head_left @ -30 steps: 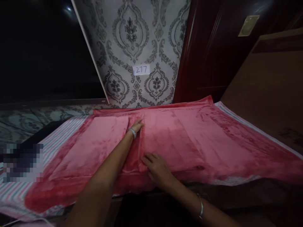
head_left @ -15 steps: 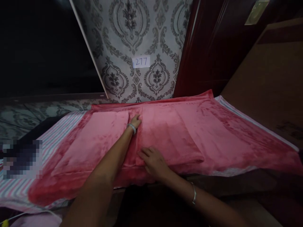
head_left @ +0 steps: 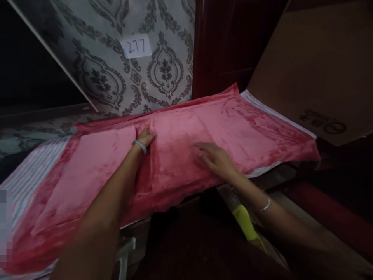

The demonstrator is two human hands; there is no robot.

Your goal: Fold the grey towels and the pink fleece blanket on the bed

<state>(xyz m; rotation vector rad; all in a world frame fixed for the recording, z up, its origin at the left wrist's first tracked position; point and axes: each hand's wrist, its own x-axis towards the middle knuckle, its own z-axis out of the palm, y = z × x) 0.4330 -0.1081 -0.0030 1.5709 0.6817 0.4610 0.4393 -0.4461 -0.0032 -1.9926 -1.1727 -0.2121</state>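
Observation:
A pink plush cloth (head_left: 233, 128) lies spread over a striped sheet (head_left: 32, 175), with two folded panels meeting at a seam in the middle. My left hand (head_left: 146, 137), a silver bangle on its wrist, reaches far forward and presses on the cloth at the far end of that seam, fingers mostly hidden. My right hand (head_left: 214, 157) lies flat on the right folded panel with fingers stretched out, slightly blurred by motion. Neither hand grips anything I can see.
Patterned grey wallpaper carries a white label reading 277 (head_left: 136, 46). A dark red door (head_left: 230, 42) stands behind. A brown cardboard box (head_left: 320, 70) leans at the right. A yellow object (head_left: 244, 221) shows below the table edge.
My right hand has slid to the right across the folded panel. The left hand stays at the far seam. The view has swung right and down, bringing the box and yellow object in.

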